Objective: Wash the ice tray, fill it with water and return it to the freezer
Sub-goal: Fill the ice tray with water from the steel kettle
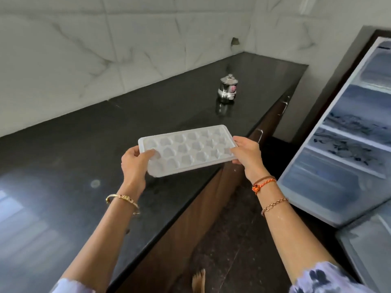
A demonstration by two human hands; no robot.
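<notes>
A white plastic ice tray [188, 149] with several rounded cells is held level in the air above the front edge of the black counter [84, 157]. My left hand [135, 163] grips its left short end, thumb on top. My right hand [246, 154] grips its right short end. Whether the cells hold water cannot be told. On the right, an open freezer door [342, 144] shows its inner shelves.
A shiny steel lidded pot [228, 88] stands on the counter further back. Marble wall tiles [105, 60] run behind the counter. Brown cabinet fronts with handles [260, 135] sit below the counter edge. My bare foot [198, 280] is on the dark floor.
</notes>
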